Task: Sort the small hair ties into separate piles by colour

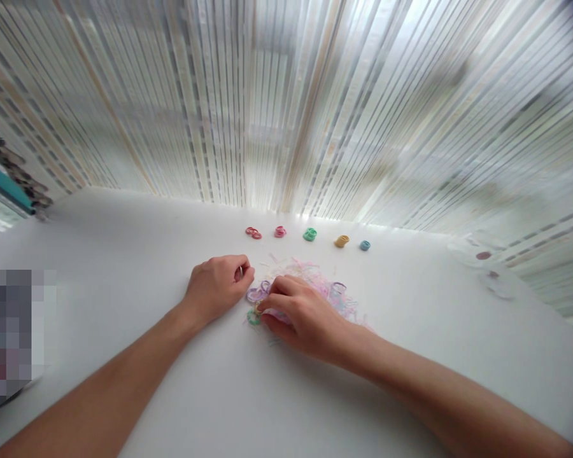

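- Your right hand (305,315) has its fingers bent narrow at the green band (251,318), amid pastel shreds (310,270); I cannot tell whether they grip
- Pinch lightly, so loose strands don't cling
- Your left hand (217,283) curls near the purple bands (254,295), its contents unclear
- Beyond, small band piles (309,235) line the white tabletop (210,394)
- Behind hangs a bright string curtain (286,127)

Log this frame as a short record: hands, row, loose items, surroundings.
left hand: curled, beside pastel shreds; contents unclear
right hand: over the shreds; grip unclear
row, left to right: red bands, pink bands, green bands, yellow bands, blue bands
loose: purple bands among shreds
surface: white table
backdrop: striped curtain
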Demonstrator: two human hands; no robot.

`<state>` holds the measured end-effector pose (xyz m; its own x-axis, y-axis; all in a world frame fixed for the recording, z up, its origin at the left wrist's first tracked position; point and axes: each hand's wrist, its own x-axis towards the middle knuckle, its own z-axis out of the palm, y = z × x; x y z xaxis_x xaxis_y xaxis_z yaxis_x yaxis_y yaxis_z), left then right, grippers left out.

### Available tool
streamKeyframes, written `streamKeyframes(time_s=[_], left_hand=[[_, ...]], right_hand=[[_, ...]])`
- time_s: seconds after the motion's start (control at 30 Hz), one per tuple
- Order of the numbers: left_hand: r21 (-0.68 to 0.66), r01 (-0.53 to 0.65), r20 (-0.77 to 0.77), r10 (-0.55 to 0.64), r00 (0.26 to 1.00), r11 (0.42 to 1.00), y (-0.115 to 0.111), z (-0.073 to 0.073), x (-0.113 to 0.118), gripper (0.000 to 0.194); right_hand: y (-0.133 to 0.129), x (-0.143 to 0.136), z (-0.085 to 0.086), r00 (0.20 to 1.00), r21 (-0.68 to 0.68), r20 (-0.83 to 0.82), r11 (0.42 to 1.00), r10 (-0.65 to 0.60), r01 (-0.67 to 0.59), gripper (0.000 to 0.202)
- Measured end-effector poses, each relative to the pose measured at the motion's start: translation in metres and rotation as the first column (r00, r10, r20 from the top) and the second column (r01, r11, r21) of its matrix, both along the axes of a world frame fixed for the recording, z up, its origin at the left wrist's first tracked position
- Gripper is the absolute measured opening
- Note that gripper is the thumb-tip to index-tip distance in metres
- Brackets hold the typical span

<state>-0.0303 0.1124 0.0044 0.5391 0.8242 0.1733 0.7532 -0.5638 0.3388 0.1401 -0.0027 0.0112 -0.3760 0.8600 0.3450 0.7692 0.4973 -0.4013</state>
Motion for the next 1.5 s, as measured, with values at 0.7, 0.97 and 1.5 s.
streamKeyframes(time_s=[0.7,0.97,1.5], left_hand=[[0.002,0.002,-0.011,-0.002,1.0,1.0,0.0,0.002,0.001,0.029],[0.008,0.003,-0.026,-0.003,1.0,1.0,0.001,0.001,0.0,0.03],[0.008,-0.002,-0.014,0.002,1.0,1.0,-0.001,0.002,0.0,0.031]], right_hand=[[-0.003,-0.003,0.006,0.989,-0.068,-0.144,0.997,0.03,-0.04,0.01],[-0.002,-0.001,0.015,0.903,-0.221,-0.394,0.971,-0.174,0.091,0.007],[0.009,0.008,0.019,0.485,-0.536,-0.766,0.835,-0.422,-0.12,0.02]])
